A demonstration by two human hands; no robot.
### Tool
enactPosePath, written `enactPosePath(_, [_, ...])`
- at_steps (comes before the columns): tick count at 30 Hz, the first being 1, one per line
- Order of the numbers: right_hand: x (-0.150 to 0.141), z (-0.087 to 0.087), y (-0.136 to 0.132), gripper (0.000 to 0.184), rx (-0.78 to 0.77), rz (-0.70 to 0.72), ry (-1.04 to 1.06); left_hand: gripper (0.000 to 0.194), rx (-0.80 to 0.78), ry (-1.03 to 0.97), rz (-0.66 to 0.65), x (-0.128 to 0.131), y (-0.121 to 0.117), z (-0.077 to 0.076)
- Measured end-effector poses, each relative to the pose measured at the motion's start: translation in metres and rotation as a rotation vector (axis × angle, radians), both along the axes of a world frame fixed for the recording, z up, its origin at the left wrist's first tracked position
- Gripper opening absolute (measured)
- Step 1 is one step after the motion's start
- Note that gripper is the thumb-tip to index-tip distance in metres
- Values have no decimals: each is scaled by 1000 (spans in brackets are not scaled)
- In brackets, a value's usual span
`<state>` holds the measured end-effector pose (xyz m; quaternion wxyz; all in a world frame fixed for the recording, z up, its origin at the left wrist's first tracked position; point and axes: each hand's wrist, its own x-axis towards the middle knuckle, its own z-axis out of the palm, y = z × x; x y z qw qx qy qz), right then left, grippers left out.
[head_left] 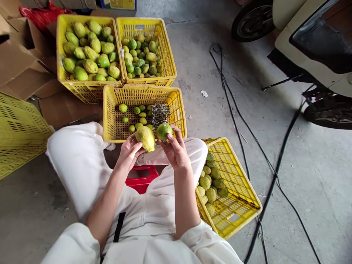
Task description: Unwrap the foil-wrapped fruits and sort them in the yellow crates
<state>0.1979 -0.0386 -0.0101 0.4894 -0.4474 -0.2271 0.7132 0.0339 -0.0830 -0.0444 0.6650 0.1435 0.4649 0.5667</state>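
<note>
My left hand [130, 150] is closed around a large yellow lemon [145, 138] with a pointed end. In my right hand [176, 148] is a smaller, rounder green lemon [164, 131], pinched between thumb and fingers. The two fruits are side by side above my lap. Just beyond them stands a yellow plastic crate [107, 113] with several small green and yellow fruits and a crumpled clear and dark wrapper [160, 113] on its bottom.
Behind it, one crate [60, 47] holds large fruits and another crate [167, 55] smaller ones. A tilted crate [239, 176] with fruits leans at my right. Black cables [277, 168] cross the floor near a parked vehicle [310, 47]. Cardboard [22, 66] lies left; beneath me is a red stool [141, 179].
</note>
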Motion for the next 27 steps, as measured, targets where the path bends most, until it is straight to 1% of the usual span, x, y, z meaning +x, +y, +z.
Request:
enactPosePath(5, [-1, 0, 3, 34, -20, -26, 9, 54, -17, -22, 28, 2, 1, 3])
enactPosePath(10, [0, 2, 4, 38, -46, -9, 65, 56, -19, -27, 20, 3, 1, 6])
enactPosePath(14, [0, 1, 3, 38, -39, -26, 48, 58, -32, -18, 32, 2, 2, 6])
enactPosePath(18, [-1, 3, 2, 40, -66, -56, 50, 59, -57, -1, 40, 1, 1, 7])
enactPosePath(23, [-2, 2, 3, 42, -64, -55, 32, 59, -31, 36, 28, 1, 0, 7])
enactPosePath(27, [-2, -3, 3, 35, -46, -76, 8, 57, -31, 55, 33, 0, 1, 8])
